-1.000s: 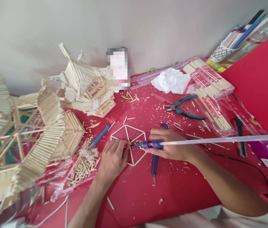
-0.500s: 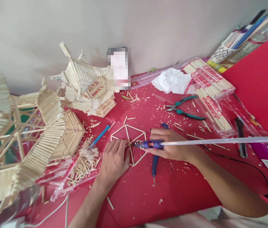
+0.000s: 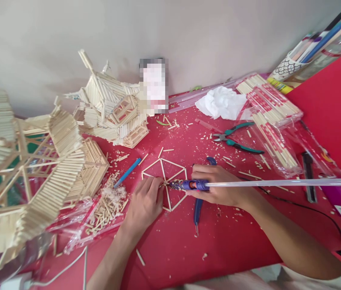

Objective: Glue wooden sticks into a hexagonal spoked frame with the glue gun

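Observation:
A hexagonal frame of thin wooden sticks (image 3: 176, 164) lies flat on the red tabletop, its spokes meeting in the middle. My right hand (image 3: 218, 183) is closed round a blue hot glue gun (image 3: 193, 185), whose nozzle points left at the hub of the frame. A long translucent glue stick (image 3: 267, 183) runs out of the gun's back to the right. My left hand (image 3: 146, 199) rests over the frame's left side, thumb and fingers pinched on a stick at the hub. Its fingertips partly hide the joint, close to the nozzle.
Stick-built model houses (image 3: 104, 104) stand at the left and back. Cut stick pieces (image 3: 104, 213) lie in plastic beside a blue pen (image 3: 127, 173). Green-handled pliers (image 3: 239, 137), crumpled tissue (image 3: 218, 102), packed chopsticks (image 3: 273, 104) and a utility knife (image 3: 309, 177) lie right. A cable (image 3: 315, 213) crosses there.
The camera view has shifted slightly. Both hands, the glue gun and the stick frame keep nearly the same places relative to one another.

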The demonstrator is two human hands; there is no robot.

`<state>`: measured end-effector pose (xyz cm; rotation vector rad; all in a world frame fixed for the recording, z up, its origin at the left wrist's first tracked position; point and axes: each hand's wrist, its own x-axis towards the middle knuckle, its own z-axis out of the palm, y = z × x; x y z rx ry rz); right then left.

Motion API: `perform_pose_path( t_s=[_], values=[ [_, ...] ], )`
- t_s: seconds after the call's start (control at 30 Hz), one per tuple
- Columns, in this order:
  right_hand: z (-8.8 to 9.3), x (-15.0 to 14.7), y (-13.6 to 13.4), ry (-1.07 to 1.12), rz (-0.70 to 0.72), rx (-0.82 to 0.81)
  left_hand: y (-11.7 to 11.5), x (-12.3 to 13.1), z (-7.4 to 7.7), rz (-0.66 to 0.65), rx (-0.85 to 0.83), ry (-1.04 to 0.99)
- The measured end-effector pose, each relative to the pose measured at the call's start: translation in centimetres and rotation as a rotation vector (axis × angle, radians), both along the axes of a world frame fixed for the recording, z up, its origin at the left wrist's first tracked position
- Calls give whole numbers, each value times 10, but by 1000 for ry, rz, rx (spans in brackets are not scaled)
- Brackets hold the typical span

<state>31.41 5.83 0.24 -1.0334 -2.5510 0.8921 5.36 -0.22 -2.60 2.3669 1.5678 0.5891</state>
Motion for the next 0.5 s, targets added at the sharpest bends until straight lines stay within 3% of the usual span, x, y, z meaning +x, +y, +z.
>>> perform_pose_path(
  t_s=[0.5],
  values=[
    [0,-1,0,-6,-3,-1,0,1,0,0,9,-1]
  ],
)
